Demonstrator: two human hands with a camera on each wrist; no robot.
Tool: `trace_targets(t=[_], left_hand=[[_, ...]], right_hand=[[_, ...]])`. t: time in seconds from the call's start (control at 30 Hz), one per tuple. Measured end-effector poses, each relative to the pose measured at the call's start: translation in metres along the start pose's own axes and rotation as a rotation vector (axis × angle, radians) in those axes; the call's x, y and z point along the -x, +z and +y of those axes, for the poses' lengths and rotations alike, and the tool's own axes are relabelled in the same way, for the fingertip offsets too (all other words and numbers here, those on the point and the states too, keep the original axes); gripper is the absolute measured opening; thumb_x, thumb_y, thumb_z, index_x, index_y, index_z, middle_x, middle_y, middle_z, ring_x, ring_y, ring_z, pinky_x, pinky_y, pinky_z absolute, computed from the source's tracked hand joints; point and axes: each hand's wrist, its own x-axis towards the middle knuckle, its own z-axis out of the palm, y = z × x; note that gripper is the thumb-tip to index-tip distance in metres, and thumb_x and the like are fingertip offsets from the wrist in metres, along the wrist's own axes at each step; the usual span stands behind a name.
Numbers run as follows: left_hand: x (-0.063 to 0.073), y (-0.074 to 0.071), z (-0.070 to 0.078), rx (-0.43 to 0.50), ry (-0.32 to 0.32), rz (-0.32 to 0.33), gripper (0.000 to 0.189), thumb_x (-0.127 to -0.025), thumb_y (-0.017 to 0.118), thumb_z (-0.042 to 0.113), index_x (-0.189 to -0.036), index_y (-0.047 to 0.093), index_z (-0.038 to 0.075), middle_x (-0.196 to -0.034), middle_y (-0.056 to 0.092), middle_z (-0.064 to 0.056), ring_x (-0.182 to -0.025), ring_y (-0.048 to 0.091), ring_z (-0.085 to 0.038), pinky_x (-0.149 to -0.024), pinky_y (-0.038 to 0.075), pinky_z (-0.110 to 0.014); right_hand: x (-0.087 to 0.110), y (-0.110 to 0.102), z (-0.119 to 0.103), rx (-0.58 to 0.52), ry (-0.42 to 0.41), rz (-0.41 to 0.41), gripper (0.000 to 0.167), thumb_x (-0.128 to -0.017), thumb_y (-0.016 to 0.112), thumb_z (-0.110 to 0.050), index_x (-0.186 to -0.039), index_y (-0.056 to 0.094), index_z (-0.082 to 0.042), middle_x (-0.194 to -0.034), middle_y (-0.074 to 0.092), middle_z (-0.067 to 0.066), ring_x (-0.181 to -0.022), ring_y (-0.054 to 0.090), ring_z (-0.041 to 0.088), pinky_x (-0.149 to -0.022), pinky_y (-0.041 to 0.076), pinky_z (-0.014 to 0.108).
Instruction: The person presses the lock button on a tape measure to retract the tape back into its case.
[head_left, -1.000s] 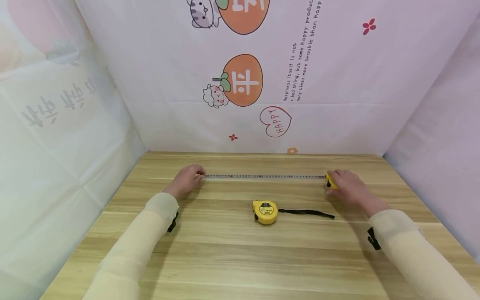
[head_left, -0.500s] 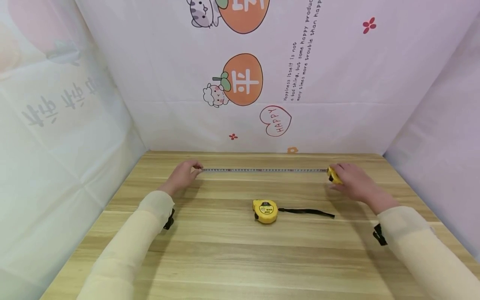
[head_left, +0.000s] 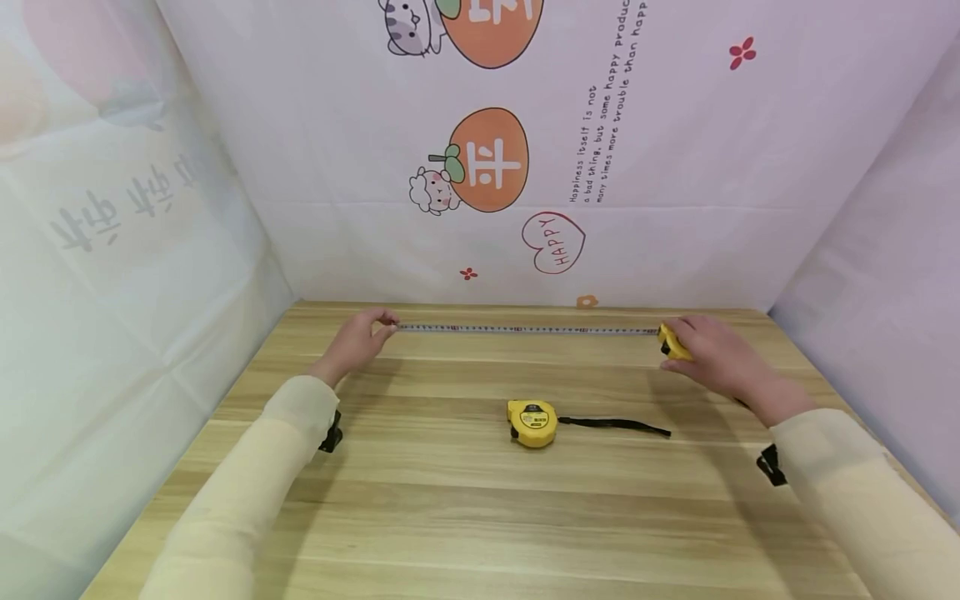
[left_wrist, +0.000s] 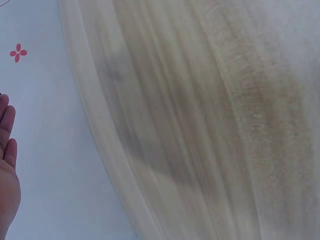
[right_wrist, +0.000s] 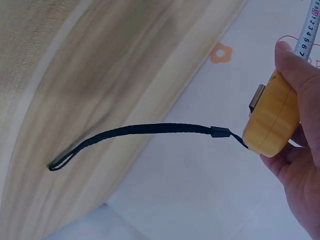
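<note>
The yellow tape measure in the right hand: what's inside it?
A numbered tape stretches out of the yellow case to the left hand. The case looks closed and the right hand covers part of it, so its inside is hidden.

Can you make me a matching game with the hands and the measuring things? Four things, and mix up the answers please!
Things:
1. left hand
2. right hand
3. measuring strip
4. tape measure that nobody holds

Matches:
A. gripping a yellow case
B. lying on the table
C. pinching one end of the strip
D. stretched between the two hands

Right pairs: 1-C, 2-A, 3-D, 4-B
</note>
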Motion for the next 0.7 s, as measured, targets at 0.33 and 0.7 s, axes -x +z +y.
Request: trace_targets(t=[0.33, 0.7], left_hand=[[0.004, -0.011, 0.006, 0.054, -0.055, 0.014, 0.023, -0.101, 0.055, 0.018, -0.118, 0.063, 0.005, -0.114, 0.063, -0.011, -0.113, 0.055, -0.031, -0.093, 0.044, -0.05], [0.007, -0.019, 0.01, 0.131, -0.082, 0.054, 0.02, -0.101, 0.055, 0.021, -0.115, 0.064, 0.009, -0.118, 0.062, -0.009, -0.119, 0.052, -0.03, -0.091, 0.045, -0.052]], right_hand=[[-0.001, -0.012, -0.005, 0.002, -0.078, 0.081, 0.066, -0.068, 0.089, -0.017, -0.118, 0.056, 0.011, -0.103, 0.061, 0.023, -0.085, 0.059, 0.038, -0.07, 0.049, 0.051], [0.001, -0.027, -0.011, -0.056, 0.026, 0.017, 0.068, -0.074, 0.086, -0.019, -0.126, 0.053, 0.011, -0.108, 0.06, 0.026, -0.09, 0.059, 0.039, -0.072, 0.047, 0.054]])
